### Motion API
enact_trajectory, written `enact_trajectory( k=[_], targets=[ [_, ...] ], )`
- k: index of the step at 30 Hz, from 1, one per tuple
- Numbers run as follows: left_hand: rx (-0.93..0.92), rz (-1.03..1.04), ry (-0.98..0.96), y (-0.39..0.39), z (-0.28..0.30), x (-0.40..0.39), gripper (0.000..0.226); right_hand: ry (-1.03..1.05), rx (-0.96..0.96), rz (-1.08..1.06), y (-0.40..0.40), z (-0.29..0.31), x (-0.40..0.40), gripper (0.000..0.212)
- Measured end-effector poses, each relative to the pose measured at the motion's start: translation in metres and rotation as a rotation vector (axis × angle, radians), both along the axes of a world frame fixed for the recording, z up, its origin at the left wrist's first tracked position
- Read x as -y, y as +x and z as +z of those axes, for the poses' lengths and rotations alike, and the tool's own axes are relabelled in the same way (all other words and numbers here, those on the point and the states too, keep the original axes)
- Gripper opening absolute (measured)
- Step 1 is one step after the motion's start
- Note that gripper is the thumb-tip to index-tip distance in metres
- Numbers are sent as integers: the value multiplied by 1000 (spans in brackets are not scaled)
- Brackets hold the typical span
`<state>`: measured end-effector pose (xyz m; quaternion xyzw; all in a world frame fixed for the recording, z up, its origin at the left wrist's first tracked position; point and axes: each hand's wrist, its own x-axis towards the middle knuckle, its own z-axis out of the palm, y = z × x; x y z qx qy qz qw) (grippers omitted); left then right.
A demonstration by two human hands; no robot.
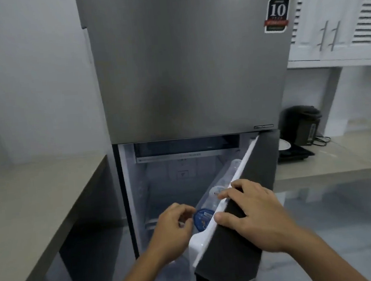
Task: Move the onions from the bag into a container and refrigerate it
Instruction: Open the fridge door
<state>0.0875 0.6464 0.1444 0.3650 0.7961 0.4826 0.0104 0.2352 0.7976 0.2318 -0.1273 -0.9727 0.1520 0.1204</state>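
Your right hand (251,210) grips the top edge of the open lower fridge door (239,232), fingers curled over it. Your left hand (174,224), loosely curled and holding nothing, reaches into the fridge compartment (167,180). Bottles (216,196) lie in the door rack. No onion container shows.

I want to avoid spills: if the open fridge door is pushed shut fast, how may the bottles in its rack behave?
The bottles look round and clear, probably light plastic, so they may rattle or tip. The rack seems to hold them closely, so falling out looks unlikely.
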Motion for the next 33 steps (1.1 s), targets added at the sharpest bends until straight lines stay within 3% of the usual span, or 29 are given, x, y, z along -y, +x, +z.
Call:
enact_trajectory(
  k=[4, 12, 17, 21, 33],
  targets=[
    [-103, -125, -64, 35, -8, -43, 25, 24, 121, -78, 51, 5, -37, 74],
    [-417, -386, -261, 89, -18, -116, 63, 121, 305, -295, 133, 13, -112, 77],
    [-617, -465, -239, 113, -18, -150, 58, 189, 310, -448, 157, 17, -145, 62],
    [-595, -471, -245, 138, -23, -180, 53, 262, 241, -586, 166, 8, -157, 51],
    [-530, -528, -470, 174, 11, -230, 48, 348, 168, -798, 181, -13, -178, 62]
  ],
)
